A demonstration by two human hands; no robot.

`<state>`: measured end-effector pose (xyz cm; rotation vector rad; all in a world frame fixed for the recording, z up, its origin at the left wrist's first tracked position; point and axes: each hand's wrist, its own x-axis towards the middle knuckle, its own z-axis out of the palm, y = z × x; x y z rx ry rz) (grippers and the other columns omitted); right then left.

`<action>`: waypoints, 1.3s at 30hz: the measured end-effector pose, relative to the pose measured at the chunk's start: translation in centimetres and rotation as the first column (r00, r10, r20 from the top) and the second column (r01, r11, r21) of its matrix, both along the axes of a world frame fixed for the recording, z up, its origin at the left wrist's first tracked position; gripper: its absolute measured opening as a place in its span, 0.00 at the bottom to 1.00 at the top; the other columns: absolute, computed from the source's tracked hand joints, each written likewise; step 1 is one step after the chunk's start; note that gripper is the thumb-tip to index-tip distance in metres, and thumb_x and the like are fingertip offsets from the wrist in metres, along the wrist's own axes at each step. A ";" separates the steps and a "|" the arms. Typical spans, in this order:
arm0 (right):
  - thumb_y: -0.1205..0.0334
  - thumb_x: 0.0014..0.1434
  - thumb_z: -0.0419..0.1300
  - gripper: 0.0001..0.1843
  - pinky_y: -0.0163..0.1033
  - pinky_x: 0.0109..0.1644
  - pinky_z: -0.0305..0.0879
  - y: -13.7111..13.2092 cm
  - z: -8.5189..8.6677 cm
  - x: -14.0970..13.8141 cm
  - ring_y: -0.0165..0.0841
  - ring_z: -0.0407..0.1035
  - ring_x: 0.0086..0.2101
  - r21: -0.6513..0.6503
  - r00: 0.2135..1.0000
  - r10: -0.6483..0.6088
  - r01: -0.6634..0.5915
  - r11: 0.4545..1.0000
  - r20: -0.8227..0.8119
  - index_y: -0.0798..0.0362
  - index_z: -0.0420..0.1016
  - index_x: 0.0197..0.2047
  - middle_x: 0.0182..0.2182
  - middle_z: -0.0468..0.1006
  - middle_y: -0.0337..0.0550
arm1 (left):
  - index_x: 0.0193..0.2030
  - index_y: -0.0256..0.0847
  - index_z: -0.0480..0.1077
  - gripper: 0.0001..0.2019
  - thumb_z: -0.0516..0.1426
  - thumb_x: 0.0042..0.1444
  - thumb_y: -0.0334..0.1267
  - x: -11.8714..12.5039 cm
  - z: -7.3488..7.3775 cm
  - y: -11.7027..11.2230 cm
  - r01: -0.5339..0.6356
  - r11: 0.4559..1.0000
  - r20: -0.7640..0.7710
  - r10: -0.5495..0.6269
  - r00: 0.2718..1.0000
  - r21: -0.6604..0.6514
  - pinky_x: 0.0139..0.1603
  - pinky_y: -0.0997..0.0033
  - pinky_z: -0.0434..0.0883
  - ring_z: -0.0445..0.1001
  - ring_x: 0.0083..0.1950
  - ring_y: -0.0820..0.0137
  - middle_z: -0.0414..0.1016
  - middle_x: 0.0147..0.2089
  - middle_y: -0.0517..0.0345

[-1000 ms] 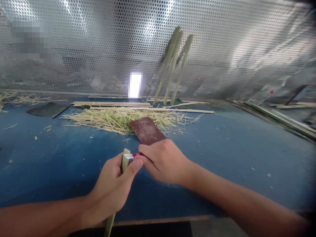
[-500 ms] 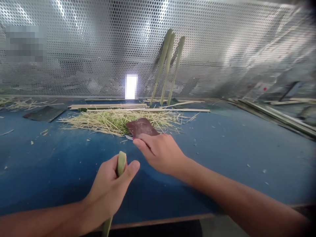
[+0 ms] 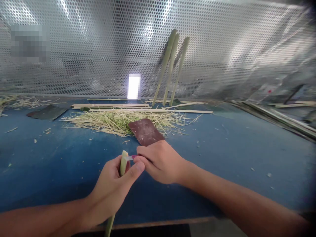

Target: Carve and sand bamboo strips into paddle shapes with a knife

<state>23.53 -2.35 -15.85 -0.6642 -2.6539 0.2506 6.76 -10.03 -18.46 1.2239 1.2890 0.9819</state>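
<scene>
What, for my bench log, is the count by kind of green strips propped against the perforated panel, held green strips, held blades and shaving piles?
Propped green strips: 3
Held green strip: 1
Held blade: 1
Shaving piles: 2
Total: 7

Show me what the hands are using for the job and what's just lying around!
In the job:
green strip, in the left hand
small blade-like tool, in the right hand, at the strip's top end

Just lying or leaning about:
pile of pale shavings
brown sheet
dark sheet
three green strips leaning on the mesh wall, perhaps related
</scene>
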 end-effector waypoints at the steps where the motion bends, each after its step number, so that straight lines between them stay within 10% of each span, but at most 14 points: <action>1: 0.55 0.69 0.44 0.21 0.37 0.25 0.41 -0.1 0.0 -0.1 0.26 0.51 0.18 0.012 1.000 -0.006 0.006 1.000 -0.002 0.52 0.60 0.25 0.17 0.61 0.33 | 0.25 0.42 0.55 0.27 0.57 0.54 0.64 0.0 0.0 0.0 0.009 1.000 0.009 -0.009 1.000 0.007 0.19 0.76 0.47 0.46 0.22 0.79 0.48 0.21 0.71; 17: 0.46 0.72 0.41 0.29 0.39 0.27 0.37 -0.1 0.4 -0.9 0.28 0.55 0.20 0.216 0.852 -0.499 0.464 0.859 0.156 0.53 0.71 0.29 0.22 0.71 0.41 | 0.21 0.43 0.49 0.32 0.49 0.54 0.71 0.1 0.1 -1.5 0.071 0.995 -0.016 -0.072 0.997 -0.074 0.21 0.71 0.45 0.43 0.23 0.76 0.44 0.21 0.68; 27: 0.50 0.71 0.43 0.25 0.37 0.26 0.41 -0.5 0.5 0.2 0.26 0.52 0.19 -0.024 0.997 -0.051 0.049 0.998 -0.059 0.52 0.63 0.25 0.17 0.60 0.33 | 0.20 0.44 0.53 0.28 0.58 0.53 0.64 -0.4 -0.4 -0.1 0.075 0.997 0.087 -0.072 0.994 -0.032 0.21 0.71 0.48 0.47 0.17 0.77 0.49 0.13 0.70; 39: 0.58 0.67 0.46 0.18 0.37 0.25 0.39 -1.0 0.7 -0.4 0.24 0.48 0.18 -0.171 0.999 -0.034 0.040 0.984 0.036 0.52 0.57 0.24 0.17 0.58 0.32 | 0.24 0.44 0.56 0.25 0.53 0.58 0.63 -0.1 0.0 0.0 0.103 0.995 0.025 -0.103 0.994 -0.012 0.19 0.71 0.49 0.47 0.15 0.78 0.48 0.13 0.72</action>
